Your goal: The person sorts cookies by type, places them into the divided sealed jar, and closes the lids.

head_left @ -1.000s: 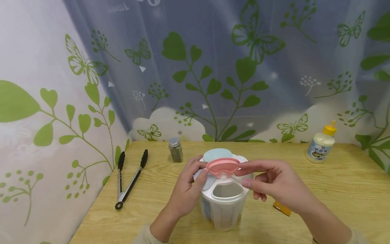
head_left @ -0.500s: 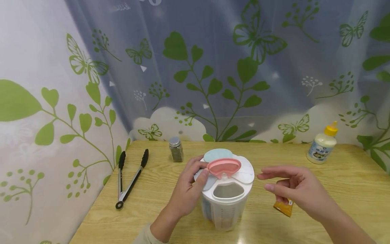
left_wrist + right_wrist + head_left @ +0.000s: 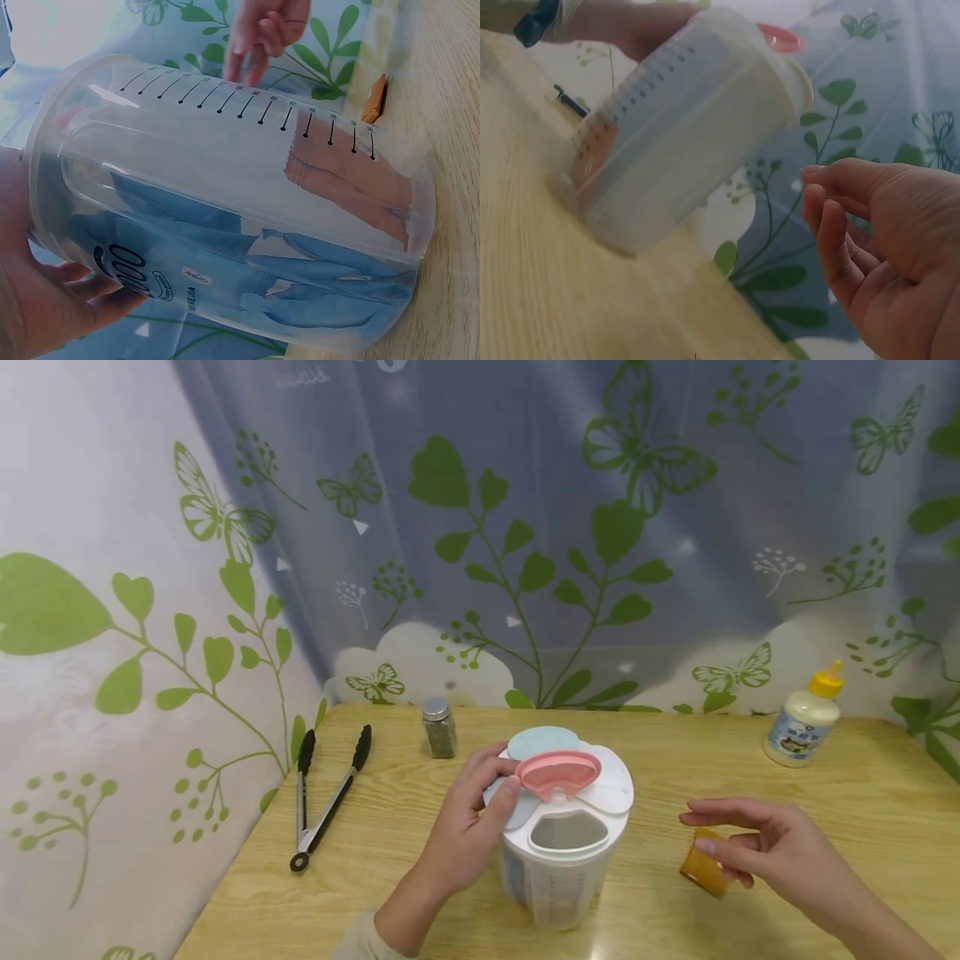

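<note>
A clear, compartmented food storage container (image 3: 562, 889) with a white top stands on the table in the head view. Its pink flap lid (image 3: 558, 774) is raised, leaving the front opening uncovered. My left hand (image 3: 461, 835) grips the container by its upper left side. Through its wall, the left wrist view shows blue packets (image 3: 187, 255) and an orange-brown packet (image 3: 345, 169) inside. My right hand (image 3: 780, 852) hovers over a small orange packet (image 3: 702, 872) on the table, partly covering it; fingers and thumb are apart, and I see nothing held.
Black-tipped tongs (image 3: 318, 814) lie spread at the left. Behind them to the right stands a small spice jar (image 3: 439, 729) with a metal cap. A yellow-capped squeeze bottle (image 3: 802, 727) is at the back right. Patterned curtain (image 3: 525, 568) hangs behind the wooden table (image 3: 375, 860).
My right hand has come away from the raised pink lid and moved right and down to the orange packet. The left hand keeps its hold on the container.
</note>
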Available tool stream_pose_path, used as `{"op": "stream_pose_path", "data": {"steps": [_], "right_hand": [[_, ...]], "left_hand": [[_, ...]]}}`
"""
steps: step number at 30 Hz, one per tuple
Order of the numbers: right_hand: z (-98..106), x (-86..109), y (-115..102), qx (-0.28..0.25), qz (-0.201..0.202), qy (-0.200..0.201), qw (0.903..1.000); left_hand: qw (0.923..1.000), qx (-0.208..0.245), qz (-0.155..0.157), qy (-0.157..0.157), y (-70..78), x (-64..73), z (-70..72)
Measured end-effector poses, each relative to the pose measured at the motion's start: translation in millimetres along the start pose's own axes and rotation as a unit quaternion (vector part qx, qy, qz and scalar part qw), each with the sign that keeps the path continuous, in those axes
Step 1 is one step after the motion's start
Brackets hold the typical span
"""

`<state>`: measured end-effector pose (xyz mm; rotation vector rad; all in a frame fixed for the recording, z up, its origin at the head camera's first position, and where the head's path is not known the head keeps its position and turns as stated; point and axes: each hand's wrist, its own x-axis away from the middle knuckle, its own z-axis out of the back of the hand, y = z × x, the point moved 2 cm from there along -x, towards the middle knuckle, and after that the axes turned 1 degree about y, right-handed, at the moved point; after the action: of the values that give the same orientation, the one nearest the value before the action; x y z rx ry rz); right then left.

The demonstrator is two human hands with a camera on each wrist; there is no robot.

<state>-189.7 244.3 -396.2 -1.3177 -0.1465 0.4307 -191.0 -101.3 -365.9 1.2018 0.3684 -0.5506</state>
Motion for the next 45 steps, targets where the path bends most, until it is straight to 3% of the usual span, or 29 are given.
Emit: {"op": "stream_pose_path", "data": {"steps": [6,13,19,23,29,32,37,45], "right_hand": [[9.3,4.5,22.9,0.009,-0.026,0.014,0.9995],[17.9,9.9,48.9,0.065,-0.145,0.030,0.9868],[18.5,16.7,73.5,0.098,-0.188,0.035,0.9767],[20.1,19.6,84.1,0.106,-0.194,0.055,0.9737],[17.9,21.1,90.7,0.199,-0.136,0.083,0.9670],[15.9,20.2,90.3,0.201,-0.118,0.088,0.9685],[17.2,17.7,88.0,0.164,-0.148,0.065,0.9732],[25.3,17.2,87.5,0.123,-0.218,0.053,0.9668]], "left_hand": [[0.9999,-0.001,0.013,-0.004,0.0,0.0,0.9],[0.9999,0.005,0.008,-0.003,-0.4,0.4,0.8],[0.9999,-0.005,0.009,-0.003,-0.4,-0.1,0.9],[0.9998,0.000,0.017,-0.006,-0.4,0.0,0.6],[0.9995,0.013,0.028,-0.007,0.7,0.1,-0.1],[0.9996,0.010,0.027,-0.004,0.8,0.5,0.0],[0.9996,0.006,0.028,-0.004,-0.3,1.2,0.2],[0.9995,0.007,0.029,-0.004,-0.3,1.2,-0.8]]}}
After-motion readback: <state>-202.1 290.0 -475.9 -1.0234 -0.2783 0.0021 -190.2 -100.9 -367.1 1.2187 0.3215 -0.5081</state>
